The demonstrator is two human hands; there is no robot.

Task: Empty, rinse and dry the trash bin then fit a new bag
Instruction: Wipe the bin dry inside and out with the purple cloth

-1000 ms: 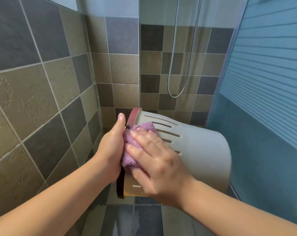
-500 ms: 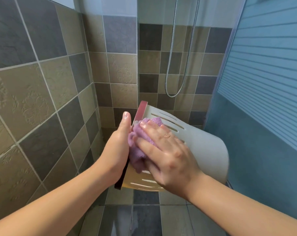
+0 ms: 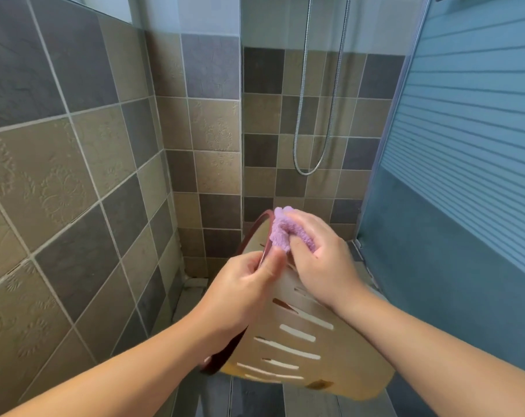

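Observation:
A cream plastic trash bin (image 3: 324, 350) with slotted sides and a dark red rim ring (image 3: 255, 228) is held in the air, tipped on its side with the mouth facing left. My left hand (image 3: 246, 290) pinches the red rim between thumb and fingers. My right hand (image 3: 321, 266) grips a bunched purple cloth (image 3: 282, 230) and presses it on the bin's upper edge beside the rim. The inside of the bin is hidden.
Tiled walls (image 3: 74, 176) close in on the left and straight ahead. A metal shower hose (image 3: 324, 115) hangs in a loop on the back wall. A blue frosted shower door (image 3: 466, 176) stands on the right. Tiled floor (image 3: 255, 398) lies below.
The bin has rotated and dropped lower toward me. My right hand slid the cloth up to the rim's top. My left hand changed from cupping the rim to pinching it.

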